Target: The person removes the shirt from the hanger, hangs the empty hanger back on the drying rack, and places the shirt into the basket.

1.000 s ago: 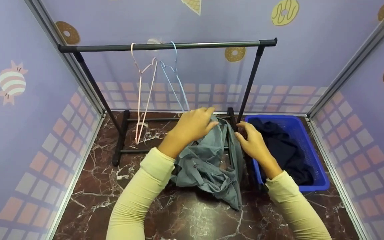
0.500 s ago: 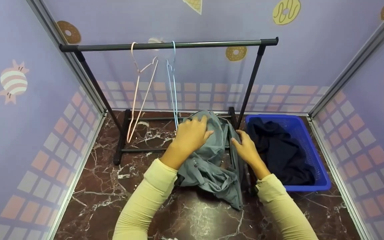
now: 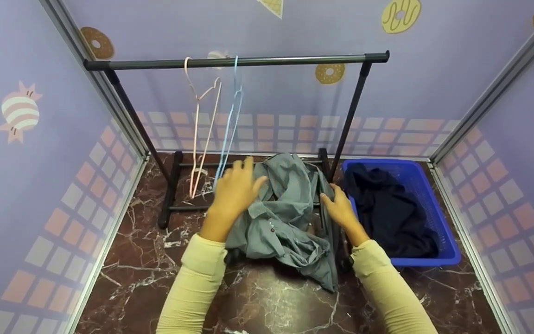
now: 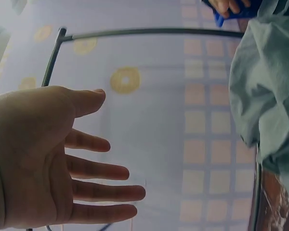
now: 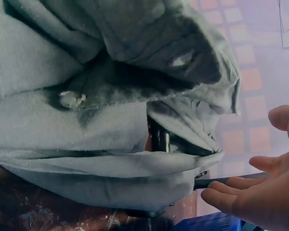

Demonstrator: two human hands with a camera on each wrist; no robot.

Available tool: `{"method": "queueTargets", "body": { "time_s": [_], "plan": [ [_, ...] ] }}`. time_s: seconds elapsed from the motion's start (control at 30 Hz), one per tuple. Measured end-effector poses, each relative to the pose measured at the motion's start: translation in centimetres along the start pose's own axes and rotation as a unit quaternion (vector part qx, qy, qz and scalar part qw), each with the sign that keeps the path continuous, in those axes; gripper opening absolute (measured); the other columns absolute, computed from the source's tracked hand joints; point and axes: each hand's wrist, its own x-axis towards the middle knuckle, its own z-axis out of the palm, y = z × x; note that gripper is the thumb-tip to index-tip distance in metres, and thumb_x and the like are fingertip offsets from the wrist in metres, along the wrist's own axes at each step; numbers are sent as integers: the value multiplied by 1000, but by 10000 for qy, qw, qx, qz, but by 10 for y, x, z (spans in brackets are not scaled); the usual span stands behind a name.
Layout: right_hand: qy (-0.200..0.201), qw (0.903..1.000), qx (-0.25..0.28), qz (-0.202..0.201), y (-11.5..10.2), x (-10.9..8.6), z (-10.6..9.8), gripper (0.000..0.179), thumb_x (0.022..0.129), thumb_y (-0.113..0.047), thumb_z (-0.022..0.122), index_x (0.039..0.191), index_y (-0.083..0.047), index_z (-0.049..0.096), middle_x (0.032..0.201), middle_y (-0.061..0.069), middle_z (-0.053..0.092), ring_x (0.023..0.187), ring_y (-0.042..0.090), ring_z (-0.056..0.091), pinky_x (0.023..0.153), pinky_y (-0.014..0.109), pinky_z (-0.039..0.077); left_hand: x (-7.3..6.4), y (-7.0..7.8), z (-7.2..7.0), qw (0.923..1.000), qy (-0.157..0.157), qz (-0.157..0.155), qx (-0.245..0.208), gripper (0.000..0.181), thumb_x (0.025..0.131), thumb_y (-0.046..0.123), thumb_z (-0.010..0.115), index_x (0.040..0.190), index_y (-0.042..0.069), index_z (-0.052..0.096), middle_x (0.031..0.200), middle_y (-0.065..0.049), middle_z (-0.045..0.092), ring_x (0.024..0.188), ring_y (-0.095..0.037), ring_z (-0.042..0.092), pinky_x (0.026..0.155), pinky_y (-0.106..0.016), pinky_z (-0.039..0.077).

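A crumpled grey-green shirt (image 3: 290,218) with buttons lies draped over the lower bars of a black clothes rack (image 3: 295,61). My left hand (image 3: 234,192) hovers at the shirt's left side, fingers spread, with nothing in it; the left wrist view shows its open palm (image 4: 43,163). Right beside those fingertips hangs the lower end of a light blue hanger (image 3: 231,125). At the shirt's right edge is my right hand (image 3: 340,208). Its fingers are relaxed, and the right wrist view has the hand (image 5: 260,192) just beside the cloth, gripping nothing.
A pink hanger (image 3: 196,139) hangs on the top rail, left of the blue one. On the right stands a blue plastic basket (image 3: 450,253) with dark navy cloth (image 3: 392,208) inside. Patterned purple walls (image 3: 267,28) enclose the dark marbled floor (image 3: 267,301).
My left hand has come off the shirt and moved left and down. My right hand has shifted slightly down along the shirt's edge. The blue hanger has swung and turned; the pink one sways.
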Motion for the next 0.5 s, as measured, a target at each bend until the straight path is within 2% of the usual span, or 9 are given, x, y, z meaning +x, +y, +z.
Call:
{"method": "queueTargets", "body": {
  "time_s": [0.1,0.2,0.37,0.5],
  "plan": [
    [-3,10000,-45,-27,3,2,-1,67,106,-33,54,158,2,33,160,29,38,149,44,36,123,55,30,-2,-13,0,9997,126,-197,-113,64,102,49,59,149,6,46,132,-25,61,106,-45,68,79,-59,60],
    [21,10000,-46,-68,6,4,-2,69,106,-37,54,161,-2,30,163,27,35,152,42,32,125,54,28,-3,-20,4,9992,179,-224,-282,63,103,47,60,149,7,47,135,-25,60,110,-46,67,82,-63,58],
    [-34,9999,39,-108,11,10,1,73,105,-43,55,163,-9,29,166,21,31,154,40,29,125,54,26,-3,-26,14,9982,9,-168,-570,67,103,49,58,154,8,43,145,-24,55,120,-45,63,88,-64,56],
    [29,9996,182,-200,13,16,7,74,104,-44,58,163,-11,29,167,19,31,154,39,29,125,54,26,-4,-35,27,9965,-95,-50,-827,72,102,50,60,157,9,40,152,-23,49,130,-45,57,99,-63,52]
  ]
}}
